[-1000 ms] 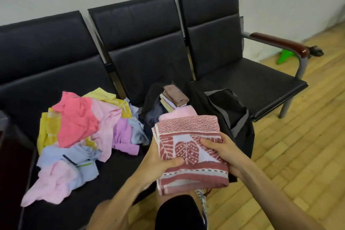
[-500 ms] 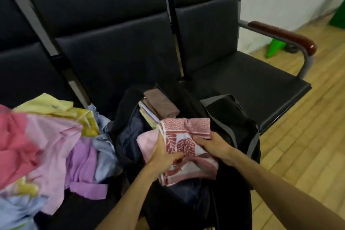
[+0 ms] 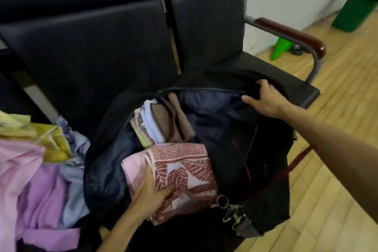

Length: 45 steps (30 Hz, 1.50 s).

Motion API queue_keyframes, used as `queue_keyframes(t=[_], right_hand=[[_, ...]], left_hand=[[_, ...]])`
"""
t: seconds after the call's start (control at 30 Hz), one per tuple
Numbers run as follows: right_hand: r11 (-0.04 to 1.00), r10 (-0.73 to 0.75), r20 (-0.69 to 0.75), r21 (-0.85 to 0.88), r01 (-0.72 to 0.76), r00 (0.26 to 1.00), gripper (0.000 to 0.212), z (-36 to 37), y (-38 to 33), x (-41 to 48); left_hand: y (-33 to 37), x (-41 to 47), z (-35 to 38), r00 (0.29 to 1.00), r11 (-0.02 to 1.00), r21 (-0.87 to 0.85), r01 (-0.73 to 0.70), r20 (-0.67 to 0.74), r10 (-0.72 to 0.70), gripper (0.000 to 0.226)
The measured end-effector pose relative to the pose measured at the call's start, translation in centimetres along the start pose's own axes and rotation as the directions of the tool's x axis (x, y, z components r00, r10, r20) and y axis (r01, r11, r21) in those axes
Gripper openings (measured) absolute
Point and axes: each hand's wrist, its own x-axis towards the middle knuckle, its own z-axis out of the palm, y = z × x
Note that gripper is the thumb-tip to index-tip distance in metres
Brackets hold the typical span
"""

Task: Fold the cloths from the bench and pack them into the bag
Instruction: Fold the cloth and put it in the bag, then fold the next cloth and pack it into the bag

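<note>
Seating the folded red-patterned cloth [image 3: 184, 168] flat against the pink cloth [image 3: 133, 168] inside the bag [image 3: 106, 170] likely required the left hand [image 3: 151, 196], gripping its near edge, to lower it level while the right hand [image 3: 263, 98], pinching the far rim, held the mouth wide.

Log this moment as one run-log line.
phase: packing | left hand: grips folded red patterned cloth in bag mouth | right hand: holds bag rim open | unfolded cloth pile: on bench beside bag
</note>
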Motion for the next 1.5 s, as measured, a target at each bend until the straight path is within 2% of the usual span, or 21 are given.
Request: queue_keyframes(t=[0.07,0.13,0.17,0.23,0.3,0.37,0.43,0.5,0.57,0.67,0.73,0.8,0.87,0.93,1.0,1.07,1.13,1.23,1.33,1.4,1.5], right_hand=[[1.0,-0.023,0.023,-0.008,0.023,0.999,0.088,0.6,-0.4,-1.3],[0.999,-0.041,0.033,-0.004,0.041,0.999,0.088,0.7,-0.8,-2.3],[0.999,-0.05,0.043,-0.001,0.05,0.998,0.088,0.7,-1.0,-2.7],[0.997,-0.075,0.063,0.002,0.075,0.995,0.088,1.1,-1.3,-3.4],[0.996,-0.087,0.072,0.0,0.087,0.994,0.089,1.6,-1.4,-3.9],[0.996,-0.092,0.079,-0.003,0.092,0.993,0.088,1.9,-1.4,-4.1],[0.996,-0.09,0.079,-0.003,0.091,0.993,0.086,2.0,-1.5,-4.0],[0.996,-0.087,0.078,-0.006,0.087,0.993,0.082,1.9,-1.6,-4.0],[0.997,-0.077,0.073,0.011,0.077,0.994,0.078,2.0,-1.8,-3.8],[0.993,-0.114,0.003,-0.019,0.114,0.994,0.078,3.3,-1.9,-3.7],[0.976,-0.192,0.016,-0.101,0.193,0.981,0.08,5.5,-1.7,-4.0],[0.932,-0.268,0.156,-0.208,0.297,0.951,0.08,8.6,-1.1,-4.4],[0.896,-0.258,0.328,-0.27,0.352,0.909,0.075,11.4,-0.5,-4.6],[0.882,-0.227,0.43,-0.29,0.371,0.874,0.068,13.3,0.1,-4.9],[0.886,-0.198,0.462,-0.293,0.36,0.864,0.063,14.1,0.2,-5.2],[0.9,-0.189,0.484,-0.263,0.348,0.855,0.063,14.0,-0.5,-5.8],[0.915,-0.213,0.467,-0.214,0.343,0.858,0.058,13.4,-1.7,-6.7],[0.919,-0.299,0.371,-0.137,0.37,0.879,0.045,12.1,-4.3,-9.1],[0.892,-0.412,0.313,-0.053,0.449,0.856,0.039,11.6,-7.8,-13.2],[0.871,-0.468,0.328,0.015,0.49,0.821,0.032,12.3,-10.1,-16.4],[0.84,-0.54,0.371,0.181,0.511,0.756,0.02,14.9,-14.2,-22.2]], left_hand=[[0.3,-0.3,0.1,1.0,1.0,0.027,-0.006,0.015,0.006,0.088],[1.4,-0.7,0.4,0.998,0.992,0.112,0.053,0.025,-0.056,0.098],[2.0,-1.0,0.6,0.999,0.987,0.158,0.029,0.031,-0.034,0.098],[3.9,-1.6,1.6,0.993,0.969,0.218,-0.114,0.066,0.102,0.096],[6.2,-1.5,3.1,0.975,0.953,0.224,-0.205,0.134,0.179,0.092],[7.8,0.0,5.5,0.957,0.96,0.153,-0.234,0.208,0.2,0.092],[9.0,2.4,7.9,0.942,0.978,0.017,-0.206,0.274,0.194,0.105],[10.2,4.8,9.8,0.946,0.973,-0.147,-0.176,0.248,0.209,0.107],[11.0,7.5,10.7,0.965,0.938,-0.31,-0.157,0.153,0.212,0.099],[8.9,10.2,11.5,0.997,0.899,-0.435,-0.05,0.034,0.071,0.101],[6.0,9.9,11.9,0.997,0.93,-0.36,0.079,0.023,-0.076,0.107],[4.0,8.7,12.3,0.989,0.959,-0.246,0.144,0.014,-0.145,0.103],[3.5,8.8,12.4,0.987,0.969,-0.187,0.158,0.003,-0.161,0.102],[3.6,9.5,12.3,0.986,0.962,-0.221,0.158,-0.011,-0.165,0.103],[4.0,9.7,12.2,0.979,0.948,-0.25,0.196,-0.013,-0.206,0.104],[4.8,8.9,11.7,0.964,0.927,-0.275,0.256,0.005,-0.265,0.097],[5.7,7.8,10.7,0.962,0.899,-0.35,0.262,0.016,-0.274,0.078],[6.8,5.9,6.6,0.969,0.894,-0.393,0.216,-0.022,-0.244,0.043],[6.6,1.2,0.1,0.971,0.897,-0.419,0.138,-0.122,-0.207,0.021],[5.2,-2.5,-3.4,0.961,0.922,-0.369,0.12,-0.19,-0.201,0.015],[1.3,-9.0,-8.3,0.92,0.942,-0.297,0.158,-0.303,-0.25,0.018]])
